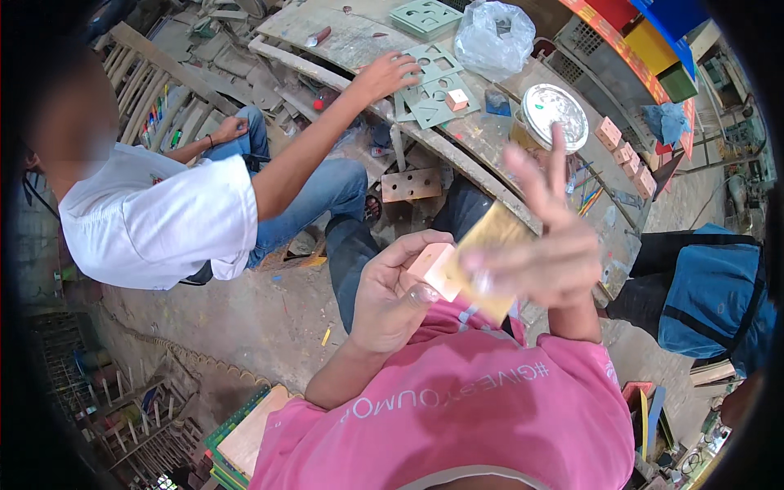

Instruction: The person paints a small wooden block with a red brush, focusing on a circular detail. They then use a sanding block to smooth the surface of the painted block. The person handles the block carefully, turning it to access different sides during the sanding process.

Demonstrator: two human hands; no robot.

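My left hand [382, 300] pinches a small pale pink wooden block [433, 268] between thumb and fingers, above my lap. A small hole shows in the block's face. Against the block's right side, a sheet of yellow sandpaper [495, 238] is held in my right hand [545, 255]. The right hand is smeared by motion; thumb and some fingers press on the sheet, while two fingers stick up away from it. My right fingers hide part of the sandpaper, and its edge meets or overlaps the block; I cannot tell which.
On the worktable, a co-worker's hand [385, 77] rests by grey-green boards with cut-outs [441, 101], one bearing a small block [456, 100]. Nearby are a clear plastic bag [495, 37], a lidded tub [555, 116] and several pink blocks [608, 132]. A blue bag [709, 294] is at the right.
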